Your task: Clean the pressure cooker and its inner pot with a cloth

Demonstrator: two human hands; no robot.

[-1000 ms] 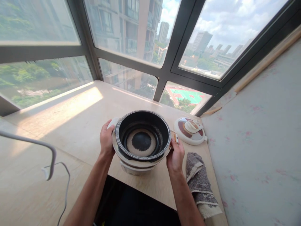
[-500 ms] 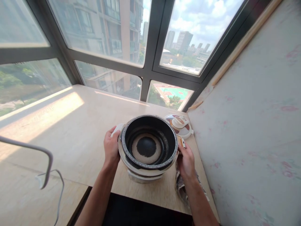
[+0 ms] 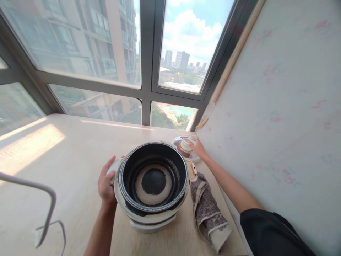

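A pressure cooker (image 3: 150, 225) with a pale body stands on the ledge, its black inner pot (image 3: 153, 181) uncovered. Inside, the pot's bottom has a light ring around a dark centre. My left hand (image 3: 107, 183) grips the white side handle on the cooker's left. Beyond the cooker on the right lies its round lid (image 3: 179, 145), flat on the ledge, with a white knob on top. My right hand (image 3: 198, 147) has its fingers around the handle on that lid; part of the grip is hidden.
A crumpled brown towel (image 3: 209, 209) lies right of the cooker. The papered wall (image 3: 266, 124) closes off the right side, and framed windows (image 3: 146, 106) rise behind the ledge (image 3: 87, 153). A grey curved metal bar (image 3: 32, 183) juts in at lower left.
My right hand has left the cooker's right handle and reached forward to the lid, uncovering the towel. My left hand stays on its handle. The view has shifted to the right.
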